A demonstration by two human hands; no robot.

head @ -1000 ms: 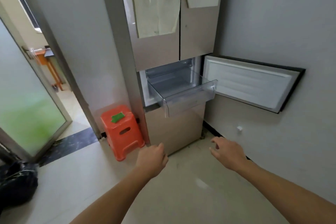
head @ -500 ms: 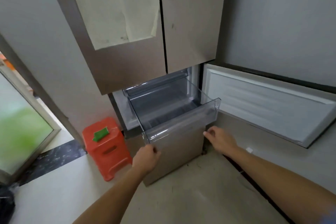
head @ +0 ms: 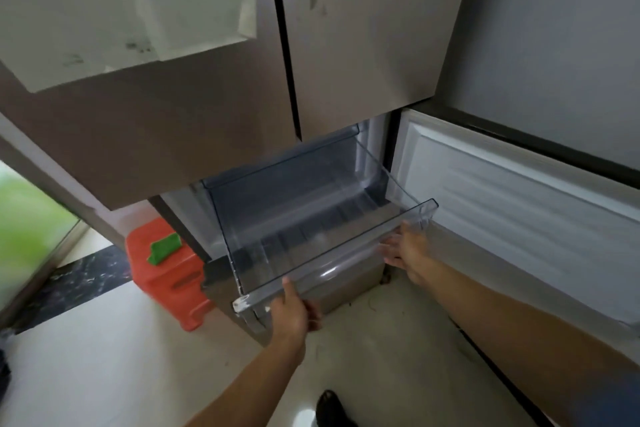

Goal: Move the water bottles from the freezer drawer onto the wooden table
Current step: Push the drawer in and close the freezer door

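A clear plastic freezer drawer (head: pixel 349 263) sticks out of the brown fridge (head: pixel 346 45), pulled well forward. I see no bottles inside it. My left hand (head: pixel 294 312) grips the drawer's front lip near its left corner, thumb on top. My right hand (head: pixel 407 250) holds the front wall at the right corner, fingers partly behind the clear plastic. No wooden table is in view.
The freezer door (head: pixel 519 211) hangs open to the right, close above my right forearm. An orange plastic stool (head: pixel 166 281) with a green piece on top stands left of the fridge. A glass door (head: pixel 31 229) is at far left. A dark shoe (head: pixel 332 409) shows below.
I have stepped closer to the fridge. Both hands rose from the floor area to the drawer's front and took hold of it at its left and right corners.
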